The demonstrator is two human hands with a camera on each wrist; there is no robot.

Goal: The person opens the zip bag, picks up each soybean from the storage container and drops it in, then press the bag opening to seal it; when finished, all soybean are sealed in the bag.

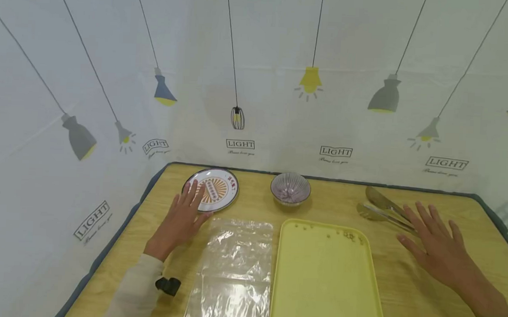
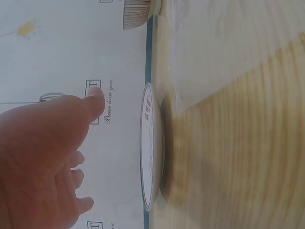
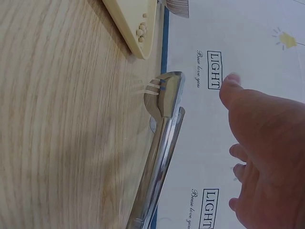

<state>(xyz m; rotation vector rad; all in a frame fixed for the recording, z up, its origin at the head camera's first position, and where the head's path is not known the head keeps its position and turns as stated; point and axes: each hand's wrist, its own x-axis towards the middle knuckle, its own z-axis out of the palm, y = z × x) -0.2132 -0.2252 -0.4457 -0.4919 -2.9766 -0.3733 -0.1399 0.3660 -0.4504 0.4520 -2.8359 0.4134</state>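
My left hand [image 1: 182, 220], fingers spread, hovers over the near left side of a white plate [image 1: 231, 188] with an orange sunburst print. In the left wrist view that hand [image 2: 47, 157] appears above the plate [image 2: 148, 152], holding nothing. My right hand [image 1: 439, 247] is likewise spread, above the handle end of metal serving tongs [image 1: 381, 211]. The right wrist view shows the tongs [image 3: 162, 138] lying on the table below that empty hand [image 3: 267, 152]. Between the hands lie a clear plastic bag [image 1: 234, 271] and a yellow tray [image 1: 325, 280], with several small round pieces [image 1: 350, 236] at its far right corner.
A striped bowl [image 1: 290, 188] stands at the back, beyond the tray. The wooden table [image 1: 406, 288] ends at a blue edge against a white curtain [image 1: 273, 107] printed with lamps, behind and to the left.
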